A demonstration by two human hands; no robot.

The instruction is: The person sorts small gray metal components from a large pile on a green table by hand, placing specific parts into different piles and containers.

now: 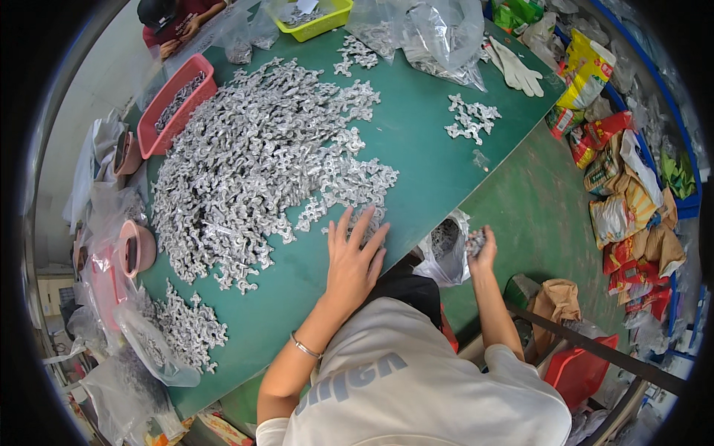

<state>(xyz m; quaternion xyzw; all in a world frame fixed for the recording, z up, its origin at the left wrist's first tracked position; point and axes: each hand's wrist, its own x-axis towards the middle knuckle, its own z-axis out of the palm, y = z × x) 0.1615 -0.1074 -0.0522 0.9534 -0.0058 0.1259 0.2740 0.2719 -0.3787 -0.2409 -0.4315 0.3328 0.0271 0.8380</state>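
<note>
A big heap of small silvery metal parts, branched in shape, covers much of the green table. At the heap's near right edge, my left hand lies with its fingers spread over a few of the parts. Beyond the table edge, my right hand is closed around several small grey metal parts. It is just right of a white plastic bag that hangs below the edge, with dark grey parts inside. A smaller group of parts lies apart at the table's right.
At the left stands a pink basket of parts, with pink bowls nearby. A yellow-green basket and clear plastic bags are at the far side, near white gloves. Another person sits far left. Colourful sacks line the right.
</note>
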